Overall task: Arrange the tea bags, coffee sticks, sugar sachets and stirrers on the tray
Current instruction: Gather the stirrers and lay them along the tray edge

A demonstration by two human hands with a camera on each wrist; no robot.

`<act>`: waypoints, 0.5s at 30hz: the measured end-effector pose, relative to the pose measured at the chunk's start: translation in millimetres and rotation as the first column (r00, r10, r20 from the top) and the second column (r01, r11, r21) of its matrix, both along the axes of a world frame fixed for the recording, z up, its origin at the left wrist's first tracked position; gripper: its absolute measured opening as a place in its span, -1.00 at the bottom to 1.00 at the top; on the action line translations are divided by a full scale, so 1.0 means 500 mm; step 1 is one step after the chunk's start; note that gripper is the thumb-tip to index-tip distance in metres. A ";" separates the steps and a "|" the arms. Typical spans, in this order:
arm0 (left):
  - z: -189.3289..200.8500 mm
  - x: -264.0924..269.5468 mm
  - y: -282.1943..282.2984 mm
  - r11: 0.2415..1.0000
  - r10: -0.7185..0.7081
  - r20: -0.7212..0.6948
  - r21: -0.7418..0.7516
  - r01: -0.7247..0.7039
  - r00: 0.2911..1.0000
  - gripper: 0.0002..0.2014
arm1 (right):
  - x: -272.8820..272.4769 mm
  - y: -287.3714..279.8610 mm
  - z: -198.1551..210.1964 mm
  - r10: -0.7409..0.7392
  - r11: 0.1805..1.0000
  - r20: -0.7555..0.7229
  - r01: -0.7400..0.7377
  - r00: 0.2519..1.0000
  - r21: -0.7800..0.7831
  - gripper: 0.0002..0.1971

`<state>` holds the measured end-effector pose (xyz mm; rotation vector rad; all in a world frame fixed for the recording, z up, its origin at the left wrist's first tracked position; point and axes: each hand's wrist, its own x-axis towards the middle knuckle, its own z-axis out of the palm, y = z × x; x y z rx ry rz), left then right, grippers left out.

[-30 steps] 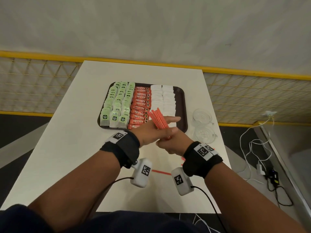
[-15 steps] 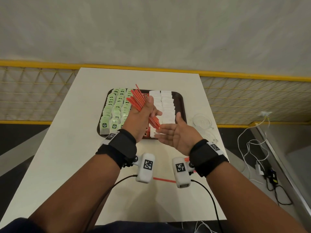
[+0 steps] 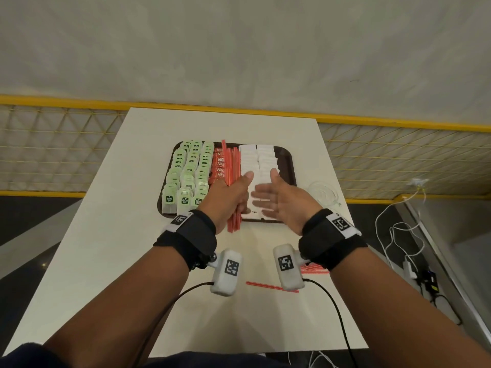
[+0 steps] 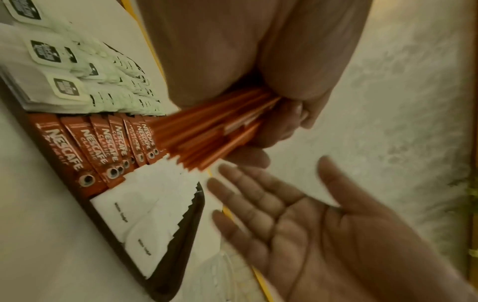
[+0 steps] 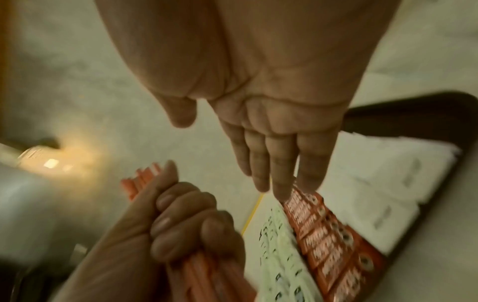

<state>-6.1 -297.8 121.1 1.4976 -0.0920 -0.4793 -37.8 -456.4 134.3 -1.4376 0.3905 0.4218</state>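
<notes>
A dark brown tray [image 3: 288, 166] on the white table holds green tea bags [image 3: 190, 170] on its left, red coffee sticks [image 3: 219, 166] in the middle and white sugar sachets [image 3: 259, 160] to the right. My left hand [image 3: 229, 193] grips a bundle of red stirrers [image 3: 232, 166] above the coffee sticks, pointing away from me. The same bundle of stirrers [image 4: 220, 132] shows in the left wrist view, and my fingers [image 5: 181, 224] curl round it in the right wrist view. My right hand [image 3: 276, 195] is beside it, flat and empty, palm facing left over the sachets.
One loose red stirrer [image 3: 271, 286] lies on the table near me, and a few more stirrers [image 3: 314, 268] lie under my right wrist. Clear plastic wrapping [image 3: 325, 193] sits right of the tray. A yellow mesh fence [image 3: 53, 150] runs behind the table; white cables [image 3: 398, 235] lie on the floor at right.
My left hand has swung the stirrer bundle from tilted to pointing straight away over the coffee sticks. My right hand let go of it, opened flat and moved forward beside it.
</notes>
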 end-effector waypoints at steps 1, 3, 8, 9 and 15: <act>-0.002 -0.005 0.002 0.998 -0.056 -0.046 -0.010 0.055 0.997 -0.68 | 0.003 0.003 0.012 0.008 0.997 0.075 -0.003 0.997 -0.076 -0.46; -0.005 -0.018 0.000 0.979 -0.197 -0.112 0.024 0.201 0.974 -0.79 | 0.004 0.014 0.034 0.081 0.992 0.219 -0.056 0.972 -0.116 -0.51; 0.003 -0.041 -0.014 0.903 -0.403 -0.216 0.061 0.425 0.889 -0.91 | 0.009 0.051 0.039 0.024 0.998 0.297 -0.006 0.955 -0.060 -0.77; 0.006 -0.040 -0.014 0.899 -0.415 -0.219 0.050 0.435 0.883 -0.86 | 0.009 0.054 0.038 0.003 0.999 0.303 0.007 0.953 -0.031 -0.75; 0.010 -0.030 -0.003 0.871 -0.480 -0.213 -0.004 0.491 0.851 -0.70 | 0.009 0.073 0.057 -0.118 0.989 0.298 0.086 0.947 0.117 -0.52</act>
